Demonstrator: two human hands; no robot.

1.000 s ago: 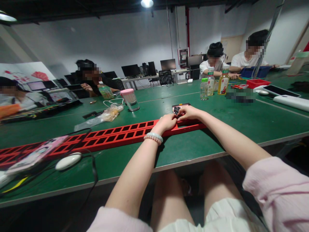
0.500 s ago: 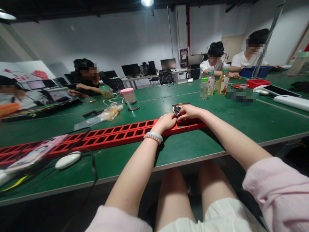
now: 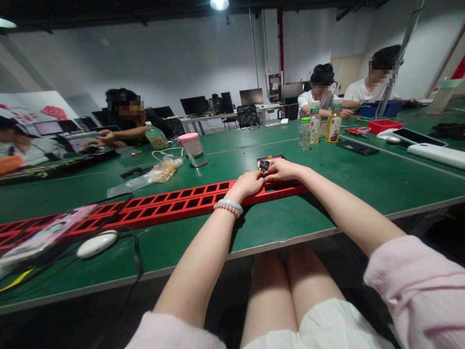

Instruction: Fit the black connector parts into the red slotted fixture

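Note:
A long red slotted rack (image 3: 170, 201) lies across the green table (image 3: 327, 203), running from the left edge to the middle. My left hand (image 3: 249, 184), with a bead bracelet on its wrist, rests on the rack's right end with its fingers curled. My right hand (image 3: 285, 169) lies just beyond it, fingers closed over the rack's end. Right behind my fingers sits a small tray of dark parts (image 3: 267, 162). What the fingers pinch is hidden.
A white mouse (image 3: 96, 244) and a pink phone (image 3: 47, 232) lie at the left near black cables. Beyond the rack stand a pink-lidded cup (image 3: 192, 148), a plastic bag (image 3: 160, 172) and bottles (image 3: 319, 126). Other people sit at the far left and far right.
My hands have stayed on the rack's right end. The view has shifted slightly, and my knees have come together under the table. The person at far left has lowered an arm.

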